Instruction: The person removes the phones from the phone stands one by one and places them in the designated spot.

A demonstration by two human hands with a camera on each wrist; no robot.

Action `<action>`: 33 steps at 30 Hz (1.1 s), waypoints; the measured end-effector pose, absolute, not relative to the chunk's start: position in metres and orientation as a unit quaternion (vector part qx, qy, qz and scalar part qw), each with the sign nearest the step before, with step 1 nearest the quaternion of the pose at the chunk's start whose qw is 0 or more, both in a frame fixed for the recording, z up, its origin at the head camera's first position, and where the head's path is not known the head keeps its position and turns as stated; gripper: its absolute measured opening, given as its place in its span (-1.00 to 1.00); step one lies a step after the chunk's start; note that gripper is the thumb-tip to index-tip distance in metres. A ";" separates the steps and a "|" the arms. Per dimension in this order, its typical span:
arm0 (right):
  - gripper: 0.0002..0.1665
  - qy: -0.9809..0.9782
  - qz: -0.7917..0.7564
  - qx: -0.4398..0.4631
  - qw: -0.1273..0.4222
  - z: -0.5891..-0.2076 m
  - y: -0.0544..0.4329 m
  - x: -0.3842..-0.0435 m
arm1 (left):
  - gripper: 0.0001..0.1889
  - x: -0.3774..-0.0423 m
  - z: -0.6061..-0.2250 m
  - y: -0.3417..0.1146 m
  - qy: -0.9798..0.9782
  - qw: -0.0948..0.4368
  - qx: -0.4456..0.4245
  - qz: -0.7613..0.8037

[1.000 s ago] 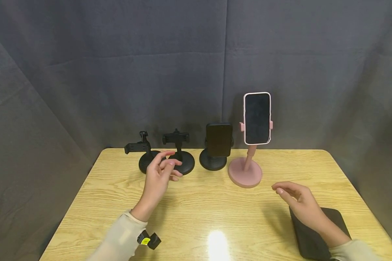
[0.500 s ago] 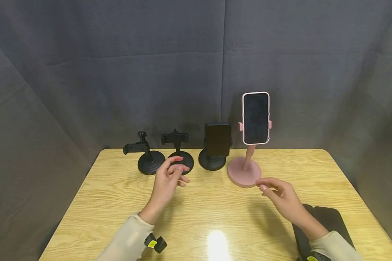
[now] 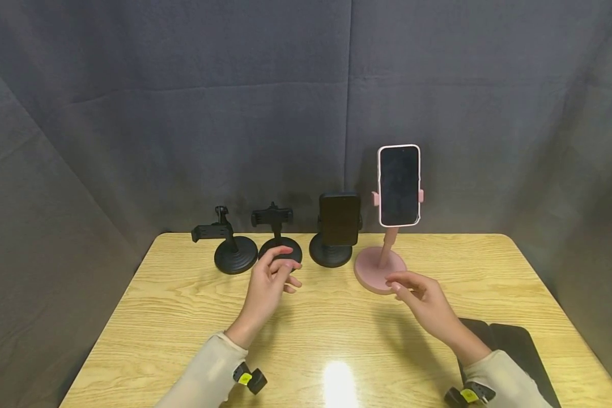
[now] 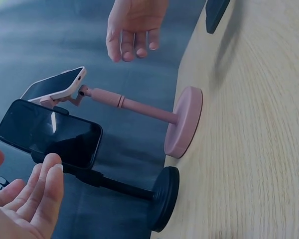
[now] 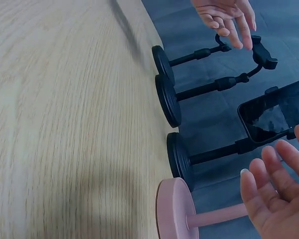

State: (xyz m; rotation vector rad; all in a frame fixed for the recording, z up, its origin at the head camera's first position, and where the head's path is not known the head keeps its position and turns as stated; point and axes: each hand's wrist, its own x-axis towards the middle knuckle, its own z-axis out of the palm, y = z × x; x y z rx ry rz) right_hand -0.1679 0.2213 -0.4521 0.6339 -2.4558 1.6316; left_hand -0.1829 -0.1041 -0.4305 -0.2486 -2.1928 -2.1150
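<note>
1. Found the white-edged phone (image 3: 399, 186) ahead of the right hand (image 3: 425, 303), a touch left and higher up, clamped in a pink stand (image 3: 371, 269).
2. Read its long axis as pretty much upright, in line with the pink stem, screen facing back toward the hands.
3. Called the right hand the nearer one, easily. Saw its fingertips overlap the base's near edge in the head view, but caught a clear gap to stem and base in the left wrist view.
4. Saw nothing held there: fingers loosely bent, only a narrow gap between thumb and index.
5. Spotted a black phone (image 3: 339, 219) in a low black stand (image 3: 330, 258), ahead and right of the left hand (image 3: 267, 286), ahead and left of the right.
6. Noticed the left hand relaxed and holding nothing too, just in front of an empty black holder (image 3: 277, 216). Spotted another holder (image 3: 234, 258) farther left.
7. Found bare table (image 3: 326, 317) between the hands and right of the right one. Counted on little depth past the bases: just the far edge, then grey curtain (image 3: 234, 113).
8. Noted a black flat item (image 3: 520, 345) below the right forearm.
</note>
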 end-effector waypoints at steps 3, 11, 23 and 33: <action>-0.74 -0.812 0.542 0.206 0.069 -0.453 0.219 -0.169 | -0.72 -0.184 -0.432 -0.104 -0.718 0.041 -0.083 -0.690; -0.74 -0.800 0.559 0.209 0.065 -0.455 0.211 -0.174 | -0.72 -0.190 -0.434 -0.102 -0.720 0.034 -0.081 -0.688; -0.70 -0.809 0.559 0.171 0.063 -0.453 0.196 -0.191 | -0.69 -0.207 -0.433 -0.094 -0.730 0.028 -0.077 -0.679; -0.57 -0.810 0.563 0.148 0.074 -0.446 0.179 -0.210 | -0.61 -0.222 -0.429 -0.086 -0.751 0.022 -0.086 -0.655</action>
